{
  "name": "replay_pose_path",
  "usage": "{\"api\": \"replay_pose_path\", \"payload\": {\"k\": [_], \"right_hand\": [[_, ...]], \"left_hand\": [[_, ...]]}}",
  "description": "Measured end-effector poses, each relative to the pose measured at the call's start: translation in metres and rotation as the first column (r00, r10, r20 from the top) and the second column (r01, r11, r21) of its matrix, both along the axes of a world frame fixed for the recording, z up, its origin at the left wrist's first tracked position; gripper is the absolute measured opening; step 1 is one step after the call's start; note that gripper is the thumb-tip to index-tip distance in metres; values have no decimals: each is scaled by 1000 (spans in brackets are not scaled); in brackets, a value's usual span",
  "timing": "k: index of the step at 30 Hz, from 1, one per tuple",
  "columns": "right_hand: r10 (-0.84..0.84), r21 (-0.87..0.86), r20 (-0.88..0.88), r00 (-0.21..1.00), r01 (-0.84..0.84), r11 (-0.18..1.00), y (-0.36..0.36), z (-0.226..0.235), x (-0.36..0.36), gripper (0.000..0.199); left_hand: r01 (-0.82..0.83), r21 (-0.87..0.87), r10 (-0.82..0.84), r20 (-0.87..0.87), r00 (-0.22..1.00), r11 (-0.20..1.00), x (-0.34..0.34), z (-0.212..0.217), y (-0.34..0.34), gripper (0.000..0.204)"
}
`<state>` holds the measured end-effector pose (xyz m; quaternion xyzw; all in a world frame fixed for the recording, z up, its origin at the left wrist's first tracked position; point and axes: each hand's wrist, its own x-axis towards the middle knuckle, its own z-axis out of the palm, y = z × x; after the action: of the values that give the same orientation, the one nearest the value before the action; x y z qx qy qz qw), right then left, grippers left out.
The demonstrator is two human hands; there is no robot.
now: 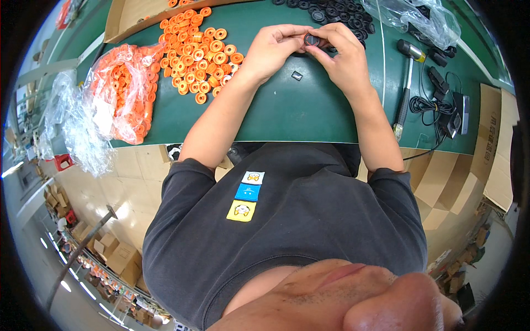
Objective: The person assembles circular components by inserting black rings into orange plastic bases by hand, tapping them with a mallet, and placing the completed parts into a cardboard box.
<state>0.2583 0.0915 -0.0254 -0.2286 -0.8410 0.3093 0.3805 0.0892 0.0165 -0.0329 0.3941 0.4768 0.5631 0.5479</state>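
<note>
Closest in there's a small black square piece [297, 75] lying loose on the green table [287, 113], then just past it both hands, left hand [274, 48] and right hand [339, 54], pinch one black ring [311, 39] together, with orange rings [200, 52] piled off left.

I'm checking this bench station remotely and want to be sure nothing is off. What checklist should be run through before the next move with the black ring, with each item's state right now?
1. Black ring held by both hands: ok, the left hand and right hand pinch it together above the green table.
2. Orange rings within reach: ok, a loose pile lies just left of the left hand.
3. Black rings in supply: ok, a heap lies beyond the hands.
4. Small black piece accounted for: ok, it lies on the table under the hands.
5. Hammer clear of the hands: ok, it lies to the right.
6. Ring seated or fitted correctly: cannot tell, fingers cover it.
</note>
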Motion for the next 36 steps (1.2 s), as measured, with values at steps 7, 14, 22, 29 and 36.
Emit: {"api": "replay_pose_path", "payload": {"k": [7, 14, 22, 29, 36], "right_hand": [[7, -252, -75, 997, -26, 967, -3, -3, -2, 28], [-9, -757, -249, 968, -189, 625, 3, -9, -2, 24], [-5, -659, -360, 933, -250, 710, 2, -18, -4, 20], [-11, -697, -365, 931, -265, 666, 1, -23, -6, 20], [-65, -704, -372, 926, -235, 670, -2, -27, -6, 21]], "left_hand": [[-71, 80, 80, -116, 990, 994, 7, -4, -1, 34], [-146, 184, 167, -106, 980, 972, 8, -3, 0, 35], [-150, 196, 189, -193, 963, 969, 9, -2, -1, 28], [-163, 188, 194, -159, 968, 968, 9, -5, 0, 23], [-177, 167, 193, -82, 978, 970, 11, -5, 2, 20]]}}
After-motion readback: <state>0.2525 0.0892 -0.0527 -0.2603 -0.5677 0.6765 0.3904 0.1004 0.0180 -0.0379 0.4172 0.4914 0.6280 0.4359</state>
